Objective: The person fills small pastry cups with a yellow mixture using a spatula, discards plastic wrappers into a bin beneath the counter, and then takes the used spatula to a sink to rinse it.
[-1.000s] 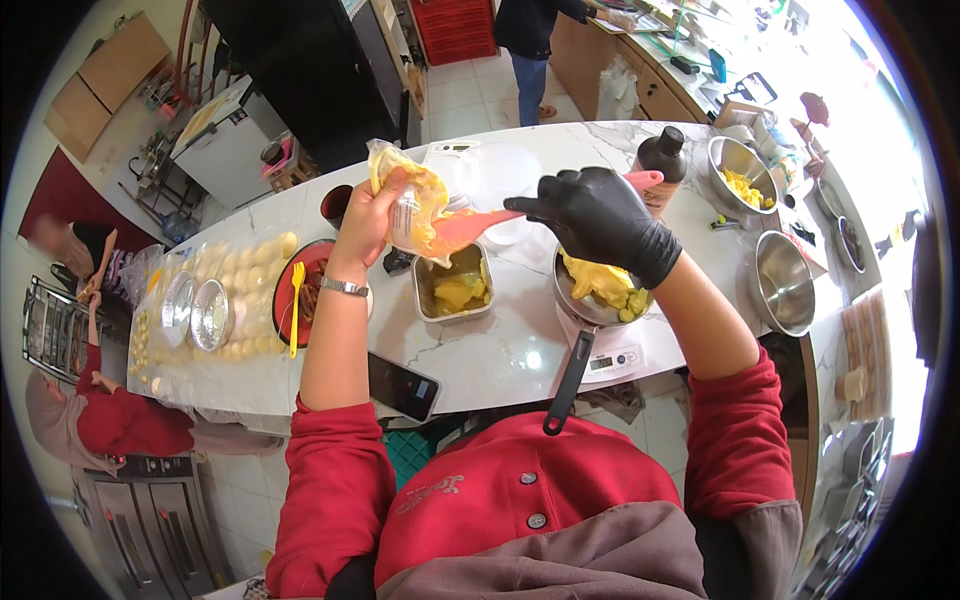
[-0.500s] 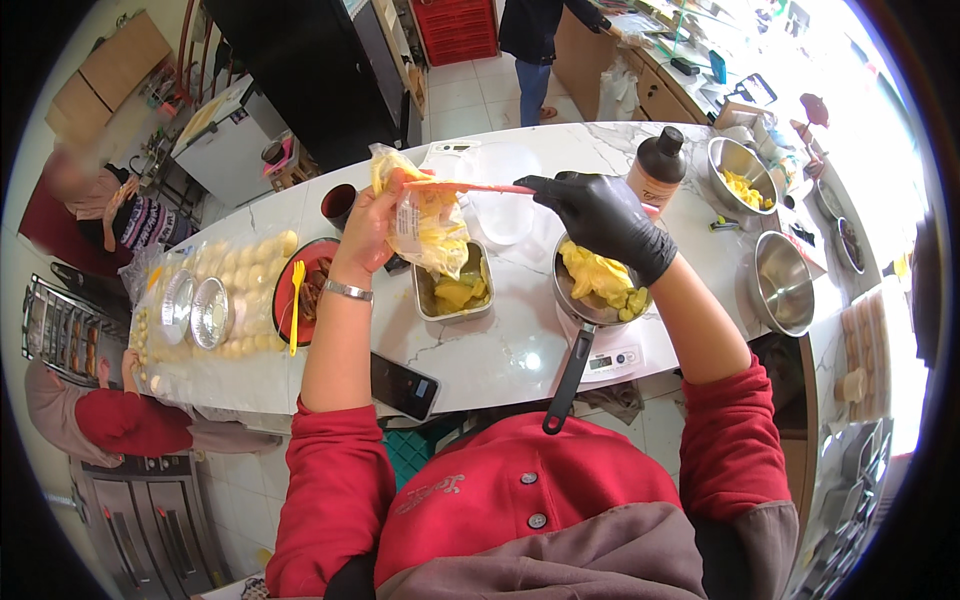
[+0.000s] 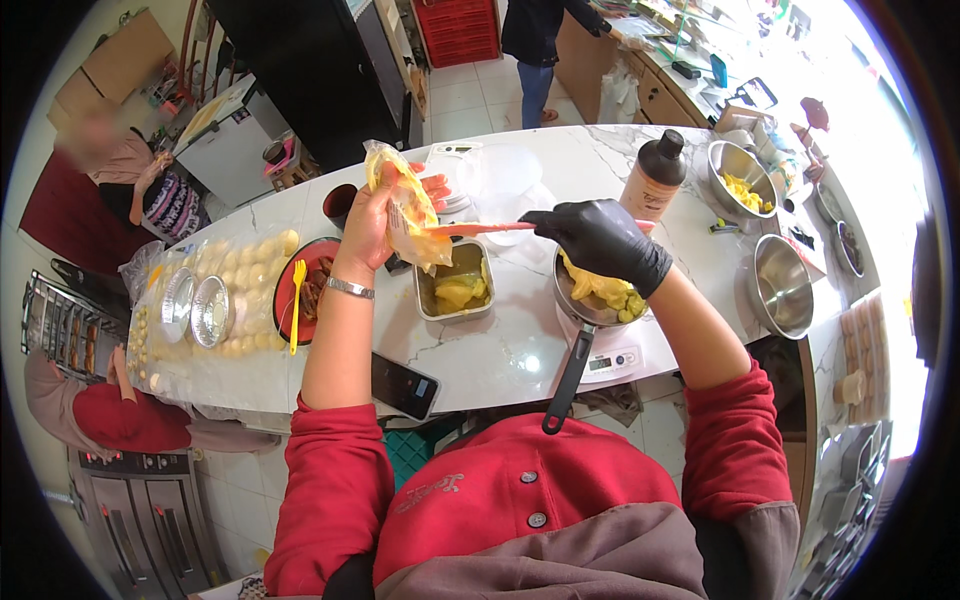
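My bare left hand [image 3: 368,225] holds up a clear plastic bag [image 3: 410,212] smeared inside with a soft yellow paste, some fingers showing behind it. In my black-gloved right hand [image 3: 605,240] is a red spatula [image 3: 485,229], its tip against the bag's lower part. Right below the bag stands a square metal tin [image 3: 456,318] with more yellow paste. Under my right hand, a saucepan [image 3: 572,375] holding yellow lumps rests on a white kitchen scale [image 3: 612,364].
A phone [image 3: 404,388] lies near the table edge. Left are a red-rimmed plate [image 3: 283,288] with a yellow fork, foil cups [image 3: 210,312] and rows of dough balls [image 3: 245,262]. A dark bottle [image 3: 655,175] and steel bowls [image 3: 783,285] stand right. Other people are at the left and far side.
The spatula has come down from the bag's upper part to its lower part. My left hand has turned the bag, and its fingers now spread behind it.
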`<move>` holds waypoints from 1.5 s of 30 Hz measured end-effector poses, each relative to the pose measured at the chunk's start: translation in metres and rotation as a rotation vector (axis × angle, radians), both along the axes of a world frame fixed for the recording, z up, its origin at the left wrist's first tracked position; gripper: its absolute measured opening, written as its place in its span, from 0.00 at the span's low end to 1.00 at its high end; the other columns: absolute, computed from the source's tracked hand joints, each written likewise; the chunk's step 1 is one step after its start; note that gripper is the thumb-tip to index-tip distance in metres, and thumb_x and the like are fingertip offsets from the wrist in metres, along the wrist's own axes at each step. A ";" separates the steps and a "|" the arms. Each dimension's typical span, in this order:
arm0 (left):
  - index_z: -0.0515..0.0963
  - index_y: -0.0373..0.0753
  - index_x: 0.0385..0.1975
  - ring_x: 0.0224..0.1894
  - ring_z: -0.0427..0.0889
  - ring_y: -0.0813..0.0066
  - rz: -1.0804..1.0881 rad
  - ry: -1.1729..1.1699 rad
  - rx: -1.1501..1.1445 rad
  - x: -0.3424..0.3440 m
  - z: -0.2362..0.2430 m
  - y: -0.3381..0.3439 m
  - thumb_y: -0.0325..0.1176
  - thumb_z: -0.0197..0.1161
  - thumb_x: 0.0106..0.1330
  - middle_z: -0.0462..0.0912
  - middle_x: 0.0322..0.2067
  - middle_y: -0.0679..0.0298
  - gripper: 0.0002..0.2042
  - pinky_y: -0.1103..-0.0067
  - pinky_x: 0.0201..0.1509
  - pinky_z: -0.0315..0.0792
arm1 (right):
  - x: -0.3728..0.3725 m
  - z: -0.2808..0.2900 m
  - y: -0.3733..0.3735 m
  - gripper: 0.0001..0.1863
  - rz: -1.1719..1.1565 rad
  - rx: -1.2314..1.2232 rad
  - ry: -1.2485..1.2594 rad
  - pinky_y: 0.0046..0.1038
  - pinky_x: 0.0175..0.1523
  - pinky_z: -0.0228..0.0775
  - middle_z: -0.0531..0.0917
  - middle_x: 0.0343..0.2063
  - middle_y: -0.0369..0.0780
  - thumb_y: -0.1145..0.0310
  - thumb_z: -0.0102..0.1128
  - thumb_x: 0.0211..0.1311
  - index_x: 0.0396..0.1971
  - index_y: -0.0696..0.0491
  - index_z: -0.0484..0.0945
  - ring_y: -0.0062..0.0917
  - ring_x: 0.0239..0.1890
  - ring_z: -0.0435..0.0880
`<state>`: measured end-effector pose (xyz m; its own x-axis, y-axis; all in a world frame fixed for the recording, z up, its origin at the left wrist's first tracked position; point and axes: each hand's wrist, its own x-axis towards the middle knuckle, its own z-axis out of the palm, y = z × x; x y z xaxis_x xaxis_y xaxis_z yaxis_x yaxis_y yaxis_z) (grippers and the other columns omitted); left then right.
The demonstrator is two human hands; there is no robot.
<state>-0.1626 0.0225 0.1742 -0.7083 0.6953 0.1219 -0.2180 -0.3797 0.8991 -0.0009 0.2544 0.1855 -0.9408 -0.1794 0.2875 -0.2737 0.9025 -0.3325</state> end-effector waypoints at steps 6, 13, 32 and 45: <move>0.68 0.30 0.46 0.46 0.76 0.63 0.064 0.092 -0.029 0.000 0.008 -0.005 0.52 0.50 0.61 0.76 0.41 0.48 0.27 0.70 0.48 0.73 | 0.016 0.005 0.000 0.13 -0.127 -0.178 -0.167 0.34 0.34 0.69 0.80 0.25 0.43 0.61 0.45 0.59 0.38 0.46 0.77 0.38 0.28 0.78; 0.68 0.30 0.46 0.44 0.77 0.67 0.074 0.156 0.000 0.006 0.008 0.004 0.51 0.48 0.62 0.77 0.40 0.51 0.26 0.74 0.47 0.72 | 0.012 -0.005 -0.010 0.14 -0.144 -0.188 -0.154 0.34 0.34 0.69 0.79 0.24 0.46 0.61 0.47 0.59 0.39 0.49 0.77 0.38 0.27 0.78; 0.69 0.27 0.41 0.39 0.79 0.66 0.308 0.356 0.113 0.018 -0.004 0.012 0.47 0.44 0.66 0.79 0.34 0.55 0.24 0.75 0.44 0.73 | 0.015 -0.008 -0.012 0.13 0.108 -1.583 -1.076 0.10 0.16 0.49 0.61 0.15 0.28 0.63 0.44 0.64 0.39 0.57 0.71 0.08 0.12 0.56; 0.75 0.29 0.34 0.28 0.80 0.79 0.386 0.741 -0.209 0.011 0.001 0.026 0.32 0.53 0.64 0.81 0.25 0.61 0.11 0.84 0.32 0.71 | -0.006 0.017 -0.022 0.14 0.079 -0.514 -0.563 0.19 0.24 0.63 0.72 0.16 0.38 0.64 0.47 0.61 0.41 0.55 0.76 0.18 0.16 0.67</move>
